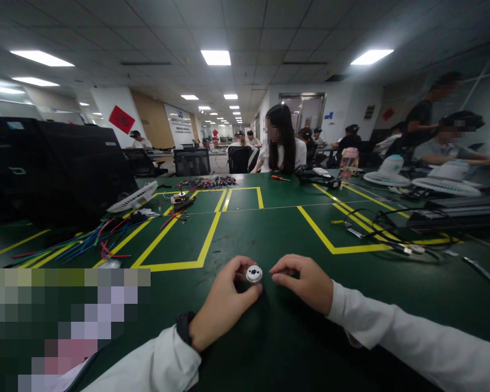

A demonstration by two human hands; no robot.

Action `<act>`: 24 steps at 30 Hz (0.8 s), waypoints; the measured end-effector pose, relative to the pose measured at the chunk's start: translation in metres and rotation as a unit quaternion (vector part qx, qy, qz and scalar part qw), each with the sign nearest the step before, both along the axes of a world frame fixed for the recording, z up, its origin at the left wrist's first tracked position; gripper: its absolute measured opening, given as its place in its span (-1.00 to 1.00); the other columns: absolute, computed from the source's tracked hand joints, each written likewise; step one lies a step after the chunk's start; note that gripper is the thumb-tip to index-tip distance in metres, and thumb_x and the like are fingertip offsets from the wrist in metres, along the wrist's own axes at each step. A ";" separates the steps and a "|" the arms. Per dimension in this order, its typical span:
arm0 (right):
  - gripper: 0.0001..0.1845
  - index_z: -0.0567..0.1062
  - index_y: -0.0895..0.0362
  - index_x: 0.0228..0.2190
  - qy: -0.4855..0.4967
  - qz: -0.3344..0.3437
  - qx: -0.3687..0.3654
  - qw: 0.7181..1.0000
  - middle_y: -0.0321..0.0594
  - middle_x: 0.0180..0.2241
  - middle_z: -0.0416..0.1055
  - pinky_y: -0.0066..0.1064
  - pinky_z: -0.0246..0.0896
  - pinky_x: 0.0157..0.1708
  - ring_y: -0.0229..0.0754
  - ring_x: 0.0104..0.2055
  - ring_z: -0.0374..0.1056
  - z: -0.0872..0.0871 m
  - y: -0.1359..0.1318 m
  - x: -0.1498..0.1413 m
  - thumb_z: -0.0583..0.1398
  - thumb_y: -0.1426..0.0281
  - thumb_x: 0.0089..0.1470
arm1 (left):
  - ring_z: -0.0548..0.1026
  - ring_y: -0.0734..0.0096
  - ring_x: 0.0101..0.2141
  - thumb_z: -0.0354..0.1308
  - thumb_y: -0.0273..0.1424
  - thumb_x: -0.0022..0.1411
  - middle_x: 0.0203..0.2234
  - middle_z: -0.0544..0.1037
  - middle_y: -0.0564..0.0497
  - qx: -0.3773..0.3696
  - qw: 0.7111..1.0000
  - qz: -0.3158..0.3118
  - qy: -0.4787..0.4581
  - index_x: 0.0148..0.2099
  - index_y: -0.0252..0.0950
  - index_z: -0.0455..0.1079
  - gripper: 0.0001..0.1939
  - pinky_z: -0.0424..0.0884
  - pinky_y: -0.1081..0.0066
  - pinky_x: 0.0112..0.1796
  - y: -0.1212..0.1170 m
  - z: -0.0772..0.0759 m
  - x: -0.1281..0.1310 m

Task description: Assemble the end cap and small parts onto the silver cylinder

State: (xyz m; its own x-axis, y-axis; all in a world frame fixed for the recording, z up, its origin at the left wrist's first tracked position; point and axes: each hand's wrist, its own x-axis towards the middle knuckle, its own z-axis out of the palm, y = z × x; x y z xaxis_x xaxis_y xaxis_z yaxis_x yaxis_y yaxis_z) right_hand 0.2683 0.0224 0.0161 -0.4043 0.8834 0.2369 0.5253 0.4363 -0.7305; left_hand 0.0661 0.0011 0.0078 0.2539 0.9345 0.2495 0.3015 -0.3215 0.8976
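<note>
My left hand (228, 294) is closed around the sides of a small round silver-white cylinder (254, 274), thumb at the near side and fingers at the far left. Its top face points up and shows a dark centre and small dark holes. Just to the right, my right hand (304, 277) has its thumb and index finger drawn together in a pinch, a short gap from the cylinder. Whatever lies between those fingertips, if anything, is too small to make out. Both hands are low over the green table (265, 239).
Loose coloured wires (85, 237) and a motor-like part (181, 200) lie at left, near a black computer case (57, 169). Black cables (386, 226) are at right. Farther back are a screwdriver (280, 178), a bottle (348, 165) and white fans (387, 171). A person (283, 139) sits opposite.
</note>
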 end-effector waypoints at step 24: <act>-0.45 0.42 0.05 -0.11 -0.041 0.028 0.038 0.998 -0.27 -0.21 0.42 -0.28 0.13 -0.13 -0.17 -0.16 0.29 -0.002 0.000 -0.035 0.30 0.19 -0.22 | 0.41 0.26 -0.14 0.01 -0.35 0.20 -0.19 0.45 -0.05 -0.060 0.987 0.036 -0.143 -0.04 -0.28 0.25 -0.72 0.26 0.29 -0.10 0.008 -0.002 -0.003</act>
State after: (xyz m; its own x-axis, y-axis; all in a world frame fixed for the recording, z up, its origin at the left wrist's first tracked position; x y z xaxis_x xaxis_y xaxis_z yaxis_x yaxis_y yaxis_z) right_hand 0.2329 0.0219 0.0136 -0.4725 0.8402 0.2662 0.5554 0.5184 -0.6502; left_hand 0.0628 0.0090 0.0054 0.1202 0.9749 0.1876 0.0494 -0.1946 0.9796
